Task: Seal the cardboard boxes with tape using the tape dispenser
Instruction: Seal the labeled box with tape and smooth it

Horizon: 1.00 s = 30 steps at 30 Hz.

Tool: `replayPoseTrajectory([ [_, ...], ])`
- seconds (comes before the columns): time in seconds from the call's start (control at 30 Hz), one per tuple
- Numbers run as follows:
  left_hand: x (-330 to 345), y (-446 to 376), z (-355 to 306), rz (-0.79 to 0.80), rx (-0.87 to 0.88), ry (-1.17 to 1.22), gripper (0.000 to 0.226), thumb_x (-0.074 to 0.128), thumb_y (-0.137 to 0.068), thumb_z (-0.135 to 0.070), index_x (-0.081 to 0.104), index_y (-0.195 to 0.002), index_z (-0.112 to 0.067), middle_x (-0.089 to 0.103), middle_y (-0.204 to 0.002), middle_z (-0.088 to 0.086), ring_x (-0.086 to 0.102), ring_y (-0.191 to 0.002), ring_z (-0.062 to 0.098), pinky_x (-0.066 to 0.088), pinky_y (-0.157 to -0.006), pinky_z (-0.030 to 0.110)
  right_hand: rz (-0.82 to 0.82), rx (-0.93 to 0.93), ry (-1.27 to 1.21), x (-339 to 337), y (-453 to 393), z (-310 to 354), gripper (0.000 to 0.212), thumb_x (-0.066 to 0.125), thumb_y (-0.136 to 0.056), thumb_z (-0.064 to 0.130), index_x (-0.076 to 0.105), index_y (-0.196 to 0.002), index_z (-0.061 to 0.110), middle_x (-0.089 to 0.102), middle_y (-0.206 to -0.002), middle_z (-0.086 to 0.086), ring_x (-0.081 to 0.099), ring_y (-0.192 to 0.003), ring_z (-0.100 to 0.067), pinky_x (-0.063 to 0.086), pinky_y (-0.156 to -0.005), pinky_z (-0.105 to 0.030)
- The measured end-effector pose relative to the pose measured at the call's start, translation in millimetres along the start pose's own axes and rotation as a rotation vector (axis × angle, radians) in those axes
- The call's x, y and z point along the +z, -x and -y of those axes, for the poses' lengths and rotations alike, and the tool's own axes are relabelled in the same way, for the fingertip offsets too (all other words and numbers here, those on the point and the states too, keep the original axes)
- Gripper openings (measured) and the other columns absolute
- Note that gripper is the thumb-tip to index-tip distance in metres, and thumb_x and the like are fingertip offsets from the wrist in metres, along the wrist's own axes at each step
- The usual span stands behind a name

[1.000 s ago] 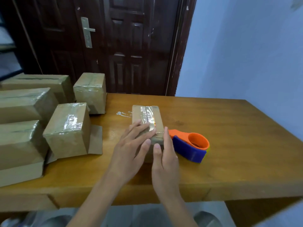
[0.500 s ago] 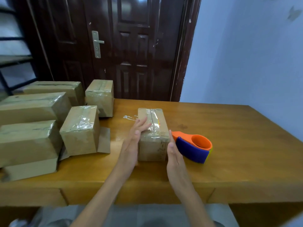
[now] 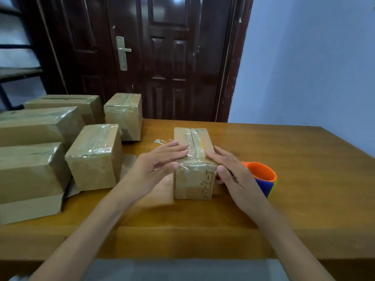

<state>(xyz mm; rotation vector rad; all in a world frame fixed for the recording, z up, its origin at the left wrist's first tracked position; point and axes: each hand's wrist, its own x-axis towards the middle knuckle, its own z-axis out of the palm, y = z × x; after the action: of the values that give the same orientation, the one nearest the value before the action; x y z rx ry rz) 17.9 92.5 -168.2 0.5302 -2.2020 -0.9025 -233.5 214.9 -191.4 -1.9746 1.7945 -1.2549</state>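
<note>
Since half a second ago my hands rose from the box's flanks onto its top. Left hand [image 3: 160, 165], fingers flat, presses the tape; the small taped brown cardboard box [image 3: 194, 165] sits frame centre, long axis running away from me; right hand [image 3: 233, 171] likewise flat. The orange-and-blue plastic tape dispenser [image 3: 263, 179] lies just right, nearest my right hand.

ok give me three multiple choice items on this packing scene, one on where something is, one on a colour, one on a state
1. Where is the tape dispenser?
A. On the table, to the right of the small box
B. On top of the stacked boxes at the left
C. In the left hand

2. What colours is the tape dispenser?
A. Green and white
B. Orange and blue
C. All black

3. What are the left hand and right hand doing?
A. Hanging off the table
B. Lifting the box high
C. Pressing with straight fingers on the small box's taped top

Answers: 1 A, it sits just behind the right hand; 2 B, orange rim over blue body; 3 C, both hands rest on the tape.
</note>
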Motion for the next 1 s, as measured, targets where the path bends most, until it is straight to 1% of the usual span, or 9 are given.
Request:
replayPoseTrajectory([
  [0.13, 1, -1, 0, -0.032, -0.017, 0.038, 0.047, 0.068, -0.089, -0.047, 0.066, -0.135, -0.037, 0.059, -0.142, -0.033, 0.038, -0.146, -0.010, 0.044, -0.104, 0.008, -0.037, -0.032, -0.005, 3, 0, 0, 0.042, 0.038, -0.108, 0.057, 0.045, -0.150, 0.055, 0.035, -0.165, 0.021, 0.042, -0.148, -0.009, 0.052, -0.106, -0.055],
  [0.23, 6, -1, 0, -0.122, 0.055, -0.076, 0.043, 0.067, -0.091, -0.045, 0.067, -0.133, -0.036, 0.061, -0.138, -0.035, 0.042, -0.143, -0.009, 0.045, -0.107, 0.012, -0.132, -0.091, 0.083, 8, 0, 2, 0.040, 0.040, -0.109, 0.049, 0.051, -0.148, 0.048, 0.046, -0.160, 0.016, 0.046, -0.140, 0.003, 0.054, -0.106, -0.039],
  [0.3, 15, 2, 3, -0.186, 0.098, -0.120, 0.041, 0.067, -0.094, -0.037, 0.068, -0.135, -0.030, 0.062, -0.140, -0.030, 0.044, -0.145, -0.005, 0.048, -0.112, 0.024, -0.236, -0.150, 0.127, 16, -1, 4, 0.039, 0.045, -0.107, 0.040, 0.056, -0.145, 0.040, 0.055, -0.154, 0.008, 0.057, -0.125, 0.008, 0.061, -0.092, -0.029],
  [0.37, 21, 4, 5, -0.244, 0.094, -0.103, 0.040, 0.068, -0.095, -0.028, 0.068, -0.136, -0.027, 0.061, -0.141, -0.029, 0.043, -0.146, -0.004, 0.050, -0.112, 0.031, -0.315, -0.187, 0.160, 23, -3, 5, 0.039, 0.050, -0.105, 0.033, 0.061, -0.142, 0.032, 0.062, -0.147, 0.001, 0.066, -0.114, 0.001, 0.063, -0.081, -0.027],
  [0.53, 31, 3, 0, -0.328, 0.059, 0.033, 0.044, 0.070, -0.091, -0.043, 0.074, -0.129, -0.021, 0.068, -0.137, -0.019, 0.049, -0.141, -0.003, 0.056, -0.105, 0.036, -0.320, -0.168, 0.090, 18, 0, 9, 0.037, 0.048, -0.108, 0.036, 0.065, -0.141, 0.031, 0.064, -0.145, 0.003, 0.059, -0.124, 0.009, 0.057, -0.090, -0.017],
  [0.67, 36, 1, 0, -0.373, 0.024, 0.048, 0.047, 0.074, -0.085, -0.043, 0.074, -0.127, -0.022, 0.069, -0.135, -0.016, 0.052, -0.139, -0.003, 0.059, -0.102, 0.043, -0.332, -0.085, -0.075, 22, -1, 19, 0.038, 0.058, -0.103, 0.047, 0.070, -0.134, 0.028, 0.068, -0.137, 0.008, 0.064, -0.119, 0.002, 0.058, -0.075, -0.015],
  [0.77, 39, 2, 1, -0.387, 0.045, -0.044, 0.047, 0.072, -0.087, -0.044, 0.073, -0.129, -0.023, 0.067, -0.136, -0.017, 0.051, -0.139, -0.005, 0.060, -0.101, 0.042, -0.353, -0.015, -0.062, 28, -2, 22, 0.043, 0.065, -0.097, 0.052, 0.070, -0.131, 0.028, 0.071, -0.130, 0.008, 0.067, -0.109, 0.002, 0.059, -0.072, -0.014],
  [0.9, 42, 3, 2, -0.419, 0.071, -0.122, 0.045, 0.070, -0.090, -0.043, 0.074, -0.129, -0.021, 0.067, -0.137, -0.012, 0.051, -0.141, -0.001, 0.061, -0.099, 0.043, -0.383, -0.031, 0.016, 32, -3, 25, 0.044, 0.058, -0.097, 0.059, 0.069, -0.128, 0.029, 0.070, -0.110, 0.019, 0.067, -0.098, 0.005, 0.059, -0.066, -0.017],
  [1.0, 44, 2, 3, -0.434, 0.070, -0.107, 0.048, 0.075, -0.086, -0.046, 0.073, -0.128, -0.024, 0.067, -0.137, -0.012, 0.052, -0.141, 0.001, 0.061, -0.098, 0.044, -0.396, -0.037, 0.015, 33, -4, 25, 0.044, 0.057, -0.098, 0.062, 0.069, -0.127, 0.030, 0.068, -0.109, 0.023, 0.069, -0.097, 0.003, 0.061, -0.065, -0.022],
])
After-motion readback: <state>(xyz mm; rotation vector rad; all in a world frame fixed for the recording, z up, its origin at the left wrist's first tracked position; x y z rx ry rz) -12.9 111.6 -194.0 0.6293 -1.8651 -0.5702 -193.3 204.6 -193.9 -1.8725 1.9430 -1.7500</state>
